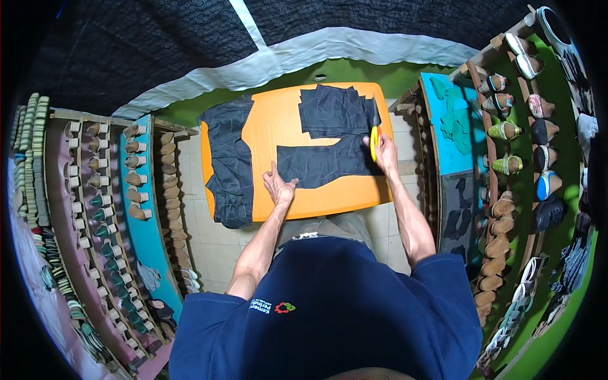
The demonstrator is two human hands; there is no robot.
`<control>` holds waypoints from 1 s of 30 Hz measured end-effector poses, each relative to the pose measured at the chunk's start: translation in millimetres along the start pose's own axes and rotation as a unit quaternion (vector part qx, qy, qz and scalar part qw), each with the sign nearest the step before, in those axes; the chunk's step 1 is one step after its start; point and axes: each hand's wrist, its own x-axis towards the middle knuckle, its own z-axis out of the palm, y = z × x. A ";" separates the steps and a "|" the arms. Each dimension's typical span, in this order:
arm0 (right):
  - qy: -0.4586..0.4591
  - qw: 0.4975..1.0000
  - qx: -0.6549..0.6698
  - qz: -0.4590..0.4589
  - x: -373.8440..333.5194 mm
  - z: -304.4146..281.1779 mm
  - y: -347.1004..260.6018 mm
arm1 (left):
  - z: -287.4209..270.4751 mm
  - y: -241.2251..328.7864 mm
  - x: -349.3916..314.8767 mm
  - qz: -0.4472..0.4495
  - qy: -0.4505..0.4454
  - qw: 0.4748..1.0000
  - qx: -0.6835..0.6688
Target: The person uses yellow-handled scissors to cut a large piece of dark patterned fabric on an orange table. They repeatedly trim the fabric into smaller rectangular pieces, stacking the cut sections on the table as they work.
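Three dark fabric pieces (320, 163) lie on the orange table (278, 133): one draped over its left edge, two toward its right. Left hand (279, 188), open, presses flat near the front edge. Right hand (384, 152) grips a yellow disc tool (373, 142) at the right edge.

We see the flat orange cutting board (278, 136) centred ahead, dark fabric pieces (329, 136) lying on it, wooden shoe racks (506, 158) right, sole racks (107, 209) left.
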 end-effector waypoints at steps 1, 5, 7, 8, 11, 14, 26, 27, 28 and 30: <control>-0.028 0.999 0.004 0.035 -22.1 -0.6 1.6 | 0.7 -2.1 3.0 0.006 -0.016 0.999 -0.039; -0.195 0.971 -0.002 0.136 -103.8 12.0 15.2 | 9.9 -19.1 11.5 0.006 -0.018 0.984 -0.177; -0.268 0.950 -0.042 0.157 -140.4 15.8 15.0 | 15.5 -35.6 18.4 -0.029 -0.017 0.960 -0.278; -0.285 0.946 -0.060 0.144 -157.0 17.3 12.3 | 18.0 -50.4 22.8 -0.041 -0.009 0.943 -0.329; -0.349 0.917 -0.113 0.157 -188.4 12.9 -5.0 | -2.2 -67.3 24.1 -0.096 -0.007 0.902 -0.421; -0.373 0.902 -0.156 0.150 -204.6 21.1 -7.7 | -36.9 -75.9 14.9 -0.096 -0.023 0.869 -0.486; -0.319 0.862 0.208 0.335 -228.1 96.9 -33.1 | -49.1 -48.2 -44.2 -0.211 -0.345 0.700 -0.589; -0.313 0.860 0.212 0.342 -230.5 92.8 -46.4 | -42.7 -37.9 -49.1 -0.213 -0.356 0.674 -0.612; -0.309 0.855 0.231 0.348 -232.2 93.7 -47.5 | -36.2 -28.2 -50.9 -0.215 -0.366 0.647 -0.634; -0.305 0.843 0.264 0.357 -233.5 97.3 -46.4 | -14.1 -24.4 -47.1 -0.206 -0.338 0.616 -0.681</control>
